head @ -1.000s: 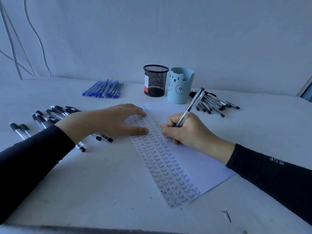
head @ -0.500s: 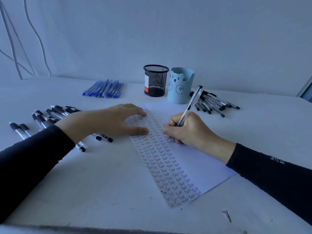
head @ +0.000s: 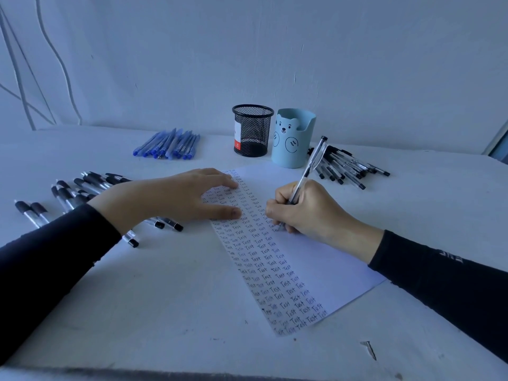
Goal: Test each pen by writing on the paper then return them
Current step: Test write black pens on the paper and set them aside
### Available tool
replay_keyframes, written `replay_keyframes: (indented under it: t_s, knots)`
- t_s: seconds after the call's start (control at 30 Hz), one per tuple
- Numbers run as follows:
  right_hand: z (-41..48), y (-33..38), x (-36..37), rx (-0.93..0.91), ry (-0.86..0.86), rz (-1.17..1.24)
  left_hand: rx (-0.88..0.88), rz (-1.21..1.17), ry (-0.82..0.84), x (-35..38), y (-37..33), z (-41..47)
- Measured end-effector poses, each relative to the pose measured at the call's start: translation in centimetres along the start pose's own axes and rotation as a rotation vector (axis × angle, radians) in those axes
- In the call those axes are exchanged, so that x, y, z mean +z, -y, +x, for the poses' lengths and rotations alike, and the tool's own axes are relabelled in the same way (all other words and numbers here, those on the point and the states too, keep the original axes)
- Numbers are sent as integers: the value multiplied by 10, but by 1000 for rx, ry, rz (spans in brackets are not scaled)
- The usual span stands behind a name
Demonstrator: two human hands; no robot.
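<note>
While left hand (head: 176,199), fingers flat, pins paper (head: 330,257), right hand (head: 310,213) grip clamped on pen (head: 310,166), tip down: writing step. Next likely: lift, return pen.

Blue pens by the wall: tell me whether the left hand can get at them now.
Probably yes. The left hand rests flat on the paper, holding nothing, and only bare table lies between it and the blue pens.
</note>
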State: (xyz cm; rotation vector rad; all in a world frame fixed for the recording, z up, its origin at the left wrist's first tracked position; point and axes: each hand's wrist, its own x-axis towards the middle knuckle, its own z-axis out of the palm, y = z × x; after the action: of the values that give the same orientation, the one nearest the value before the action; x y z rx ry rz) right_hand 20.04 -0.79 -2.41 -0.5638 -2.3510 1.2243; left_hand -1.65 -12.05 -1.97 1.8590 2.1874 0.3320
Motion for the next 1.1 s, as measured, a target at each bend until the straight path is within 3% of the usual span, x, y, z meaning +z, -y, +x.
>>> replay_keyframes:
  t_s: [0.53,0.77,0.9,1.1]
  knots:
    - [2,-5,0,-18,-46,-1,-6,-5,-5,0,0,-1]
    - [8,3,-10,-70,-148,130,-22,13,19,-2,-4,-1]
    - [13,6,-22,84,-111,282,-26,12,25,-2,-4,-1]
    - [19,8,-38,108,-89,487,-19,9,19,-1,-2,-1]
